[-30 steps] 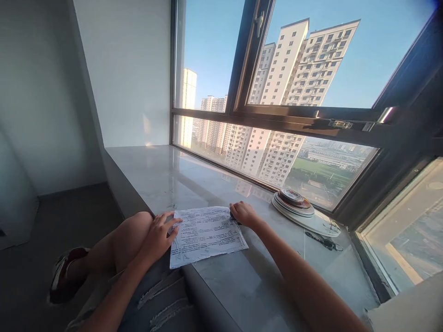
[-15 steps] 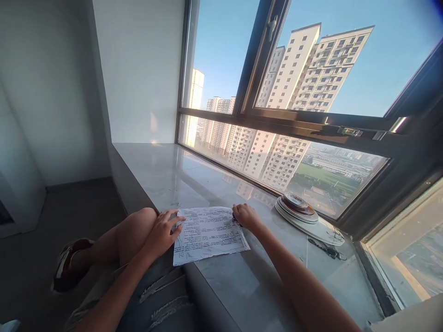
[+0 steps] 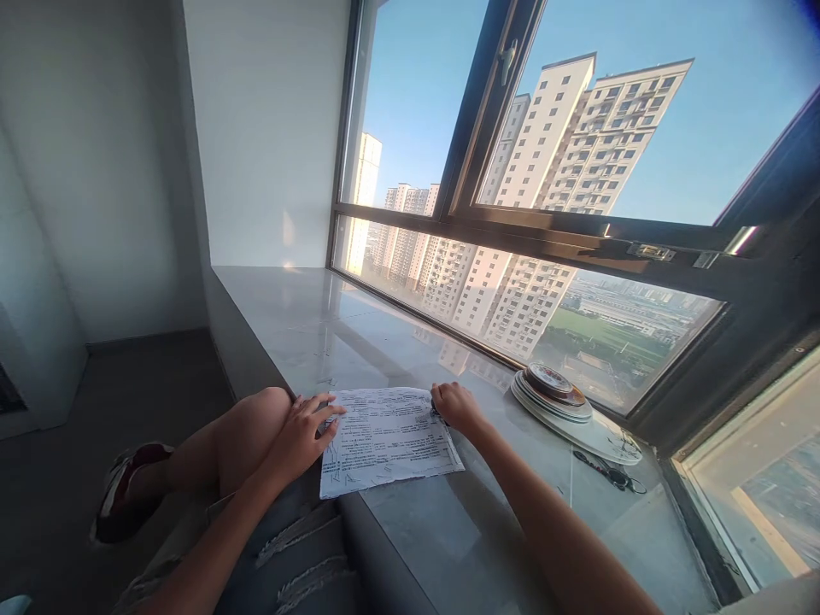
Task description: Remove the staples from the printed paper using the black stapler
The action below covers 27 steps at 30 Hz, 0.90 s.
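Note:
A printed sheet of paper [image 3: 388,440] lies on the grey stone sill, its lower left corner reaching past the front edge. Handwritten marks show among the lines of print. My left hand [image 3: 312,431] rests at the sheet's left edge with fingers spread, the fingertips on the paper. At the upper right corner of the sheet, my right hand [image 3: 456,406] is closed around a small dark object, mostly hidden under the fingers; its kind cannot be made out.
A stack of plates [image 3: 556,393] stands by the window on the right. Beside it lies a dark cord-like item with a ring [image 3: 612,471]. My bent knee [image 3: 262,423] is against the front edge of the sill [image 3: 410,547]. A window frame [image 3: 576,231] runs along the back.
The view has shifted slightly, so everything sits a little lower in the picture. Both hands keep their places on the sheet, with no clear movement.

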Each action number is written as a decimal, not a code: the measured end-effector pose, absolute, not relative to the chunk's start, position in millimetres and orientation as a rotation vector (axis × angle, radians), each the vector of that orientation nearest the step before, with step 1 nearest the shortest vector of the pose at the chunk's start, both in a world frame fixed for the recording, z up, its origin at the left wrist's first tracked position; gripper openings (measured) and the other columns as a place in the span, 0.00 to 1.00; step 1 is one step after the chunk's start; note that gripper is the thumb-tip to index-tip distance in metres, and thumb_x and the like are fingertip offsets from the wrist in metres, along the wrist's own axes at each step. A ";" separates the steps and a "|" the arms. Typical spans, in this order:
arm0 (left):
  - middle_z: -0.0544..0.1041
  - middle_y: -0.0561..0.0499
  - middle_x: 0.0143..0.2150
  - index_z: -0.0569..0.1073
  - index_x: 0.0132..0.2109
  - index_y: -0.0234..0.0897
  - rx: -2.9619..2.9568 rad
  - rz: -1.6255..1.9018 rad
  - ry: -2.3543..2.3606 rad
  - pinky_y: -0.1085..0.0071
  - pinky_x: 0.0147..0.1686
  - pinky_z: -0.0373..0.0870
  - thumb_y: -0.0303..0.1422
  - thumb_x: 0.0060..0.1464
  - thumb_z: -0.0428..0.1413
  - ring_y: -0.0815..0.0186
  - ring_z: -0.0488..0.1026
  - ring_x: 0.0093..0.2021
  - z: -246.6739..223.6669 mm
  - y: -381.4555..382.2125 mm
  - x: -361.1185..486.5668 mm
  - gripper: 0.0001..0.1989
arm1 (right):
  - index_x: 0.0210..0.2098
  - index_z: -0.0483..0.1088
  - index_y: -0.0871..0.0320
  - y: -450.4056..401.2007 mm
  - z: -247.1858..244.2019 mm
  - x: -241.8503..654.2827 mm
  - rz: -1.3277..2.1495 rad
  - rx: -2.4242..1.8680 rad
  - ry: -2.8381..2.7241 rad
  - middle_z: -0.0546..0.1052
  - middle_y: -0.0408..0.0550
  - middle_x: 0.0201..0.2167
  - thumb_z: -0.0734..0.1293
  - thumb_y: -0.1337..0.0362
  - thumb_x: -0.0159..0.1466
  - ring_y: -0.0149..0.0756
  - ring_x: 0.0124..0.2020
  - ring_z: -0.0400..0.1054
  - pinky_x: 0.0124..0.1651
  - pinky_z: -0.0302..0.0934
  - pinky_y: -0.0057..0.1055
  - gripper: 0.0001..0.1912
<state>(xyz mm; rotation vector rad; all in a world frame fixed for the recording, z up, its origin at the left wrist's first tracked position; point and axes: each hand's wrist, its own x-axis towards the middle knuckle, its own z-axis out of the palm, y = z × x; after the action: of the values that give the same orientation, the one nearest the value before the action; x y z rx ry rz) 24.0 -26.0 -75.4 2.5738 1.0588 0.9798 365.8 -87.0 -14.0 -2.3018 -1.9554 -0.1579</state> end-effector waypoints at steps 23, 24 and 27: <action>0.72 0.48 0.63 0.76 0.56 0.48 2.567 0.948 1.050 0.41 0.69 0.47 0.38 0.66 0.49 0.53 0.68 0.63 -74.0 -27.2 25.4 0.17 | 0.30 0.76 0.62 -90.0 -19.1 348.1 -0.331 -2.260 -2.121 0.81 0.59 0.35 0.51 0.60 0.75 0.44 0.38 0.73 0.51 0.56 0.43 0.28; 0.72 0.48 0.62 0.76 0.56 0.48 2.569 0.947 1.049 0.41 0.69 0.47 0.38 0.66 0.49 0.53 0.67 0.63 -74.1 -26.8 25.5 0.17 | 0.30 0.76 0.62 -89.2 -21.8 347.1 -0.336 -2.257 -2.123 0.80 0.59 0.34 0.52 0.60 0.75 0.45 0.38 0.73 0.51 0.56 0.43 0.27; 0.72 0.47 0.62 0.76 0.57 0.48 2.582 0.942 1.056 0.41 0.69 0.48 0.38 0.66 0.49 0.53 0.67 0.63 -75.5 -25.2 25.3 0.17 | 0.29 0.76 0.61 -89.1 -25.4 348.3 -0.341 -2.238 -2.085 0.80 0.57 0.33 0.52 0.59 0.75 0.43 0.36 0.73 0.46 0.56 0.38 0.27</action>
<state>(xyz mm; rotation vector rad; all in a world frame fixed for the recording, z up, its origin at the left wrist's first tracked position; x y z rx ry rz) 25.3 -25.2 -75.5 2.5821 1.0560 0.9416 348.3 -89.1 -25.4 -2.2381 -2.0854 -0.3411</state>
